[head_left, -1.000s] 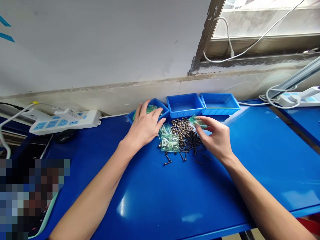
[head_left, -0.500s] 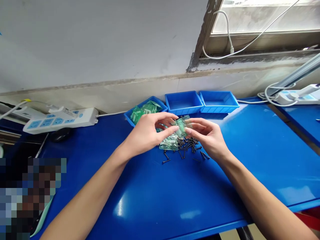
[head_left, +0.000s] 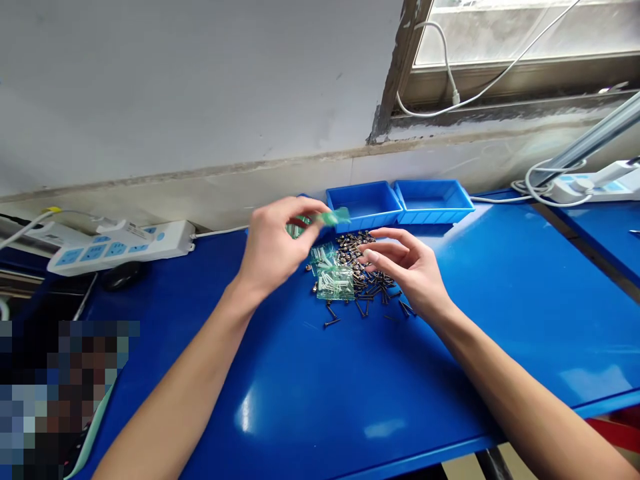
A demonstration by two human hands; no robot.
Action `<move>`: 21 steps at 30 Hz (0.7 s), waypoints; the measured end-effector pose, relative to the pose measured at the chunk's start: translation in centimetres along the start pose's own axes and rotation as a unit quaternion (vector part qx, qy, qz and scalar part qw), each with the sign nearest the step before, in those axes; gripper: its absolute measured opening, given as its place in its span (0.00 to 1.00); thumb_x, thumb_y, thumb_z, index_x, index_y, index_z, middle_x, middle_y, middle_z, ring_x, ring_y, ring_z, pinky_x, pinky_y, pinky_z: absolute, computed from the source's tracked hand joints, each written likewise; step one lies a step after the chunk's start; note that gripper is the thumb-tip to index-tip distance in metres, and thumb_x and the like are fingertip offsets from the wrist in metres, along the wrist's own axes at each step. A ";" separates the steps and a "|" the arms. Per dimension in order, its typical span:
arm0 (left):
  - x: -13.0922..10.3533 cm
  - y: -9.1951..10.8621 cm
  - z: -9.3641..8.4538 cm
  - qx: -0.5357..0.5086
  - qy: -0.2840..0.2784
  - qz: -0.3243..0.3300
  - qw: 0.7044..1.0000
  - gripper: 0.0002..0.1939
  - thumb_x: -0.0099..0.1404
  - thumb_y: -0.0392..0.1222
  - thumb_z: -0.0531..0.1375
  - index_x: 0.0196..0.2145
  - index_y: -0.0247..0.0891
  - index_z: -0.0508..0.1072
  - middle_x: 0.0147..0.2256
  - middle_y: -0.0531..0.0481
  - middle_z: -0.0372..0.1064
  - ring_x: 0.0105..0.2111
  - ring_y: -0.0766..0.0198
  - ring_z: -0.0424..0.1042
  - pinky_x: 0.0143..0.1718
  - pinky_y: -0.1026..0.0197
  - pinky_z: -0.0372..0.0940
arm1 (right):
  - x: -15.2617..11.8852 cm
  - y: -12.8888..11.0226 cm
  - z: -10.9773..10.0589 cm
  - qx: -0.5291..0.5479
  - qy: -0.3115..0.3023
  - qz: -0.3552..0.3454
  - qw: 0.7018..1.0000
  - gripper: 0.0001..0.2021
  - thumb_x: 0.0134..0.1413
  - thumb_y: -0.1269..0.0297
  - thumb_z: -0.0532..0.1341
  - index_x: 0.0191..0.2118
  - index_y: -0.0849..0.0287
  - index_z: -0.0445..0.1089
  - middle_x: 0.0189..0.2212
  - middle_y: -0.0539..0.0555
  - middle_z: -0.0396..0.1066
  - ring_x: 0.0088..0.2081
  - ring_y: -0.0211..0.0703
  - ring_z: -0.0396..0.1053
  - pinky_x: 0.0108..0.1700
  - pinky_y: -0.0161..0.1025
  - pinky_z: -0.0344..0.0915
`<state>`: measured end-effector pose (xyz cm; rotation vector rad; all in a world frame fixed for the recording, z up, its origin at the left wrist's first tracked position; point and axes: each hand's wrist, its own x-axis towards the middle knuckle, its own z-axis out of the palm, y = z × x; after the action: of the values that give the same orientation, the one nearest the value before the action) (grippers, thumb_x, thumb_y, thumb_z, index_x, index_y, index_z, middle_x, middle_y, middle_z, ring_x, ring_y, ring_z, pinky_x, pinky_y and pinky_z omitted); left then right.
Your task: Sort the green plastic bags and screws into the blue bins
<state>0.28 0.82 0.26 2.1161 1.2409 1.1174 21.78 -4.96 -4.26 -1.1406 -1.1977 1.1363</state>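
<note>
My left hand (head_left: 280, 243) pinches a small green clear plastic packet (head_left: 336, 217), blurred by motion, in front of the left blue bin. My right hand (head_left: 407, 263) hovers at the right of a pile of dark screws (head_left: 357, 257), fingers curved and apart, holding nothing. On the table, against the pile's left side, lie green packets with pale pieces inside: a nearer packet (head_left: 335, 283) and a farther packet (head_left: 323, 257). More green packets (head_left: 296, 228) show in the left bin, which my left hand mostly hides.
A middle blue bin (head_left: 365, 217) and a right blue bin (head_left: 437, 215) stand by the wall on the blue table (head_left: 300, 393). White power strips (head_left: 125, 243) lie at both sides. A black mouse (head_left: 123, 275) sits at the left. Cables run along the back.
My left hand has carried the packet up and left, away from my right hand. My right hand has let go of it and stays above the screws.
</note>
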 end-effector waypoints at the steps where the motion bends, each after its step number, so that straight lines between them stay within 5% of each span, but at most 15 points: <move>1: 0.4 -0.5 -0.4 0.054 0.029 0.021 0.998 0.08 0.69 0.41 0.60 0.40 0.47 0.80 0.44 0.49 0.80 0.44 0.57 0.78 0.51 0.52 0.75 | 0.0 0.0 0.0 -0.003 0.002 -0.003 1.000 0.21 0.50 0.51 0.74 0.46 0.54 0.74 0.39 0.53 0.83 0.39 0.47 0.82 0.40 0.44 0.80; 8: 1.6 -3.8 -0.1 0.221 -0.001 0.044 0.974 0.18 0.72 0.34 0.52 0.44 0.44 0.82 0.50 0.41 0.77 0.58 0.42 0.70 0.60 0.36 0.67 | 0.1 0.0 0.1 -0.013 0.003 0.006 1.000 0.19 0.51 0.51 0.73 0.45 0.53 0.74 0.36 0.52 0.82 0.33 0.43 0.80 0.35 0.42 0.78; 15: 0.5 -2.9 1.8 0.259 -0.118 0.086 0.955 0.25 0.69 0.26 0.49 0.57 0.35 0.75 0.52 0.39 0.77 0.68 0.41 0.57 0.64 0.33 0.60 | -0.1 0.3 -0.1 -0.130 -0.008 -0.062 0.990 0.13 0.58 0.54 0.68 0.46 0.53 0.74 0.38 0.53 0.82 0.38 0.46 0.80 0.42 0.46 0.77; 18: 0.7 -2.4 1.1 0.229 -0.094 0.092 0.964 0.22 0.72 0.29 0.48 0.56 0.32 0.75 0.50 0.38 0.77 0.68 0.43 0.56 0.64 0.38 0.61 | -0.5 0.6 0.1 -0.272 -0.052 -0.180 0.944 0.09 0.60 0.58 0.68 0.44 0.53 0.76 0.40 0.55 0.81 0.42 0.49 0.78 0.48 0.51 0.76; 21: 0.9 -2.1 0.0 0.203 -0.067 0.119 0.970 0.17 0.73 0.33 0.50 0.49 0.34 0.78 0.47 0.39 0.78 0.59 0.47 0.67 0.60 0.44 0.66 | -0.8 1.4 0.4 -0.377 -0.109 -0.261 0.882 0.15 0.58 0.57 0.70 0.49 0.54 0.75 0.46 0.58 0.81 0.50 0.57 0.74 0.54 0.58 0.73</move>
<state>-0.57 2.62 -0.78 2.6563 1.2602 0.8457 21.31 -5.58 -5.66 -1.1384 -2.0792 0.3687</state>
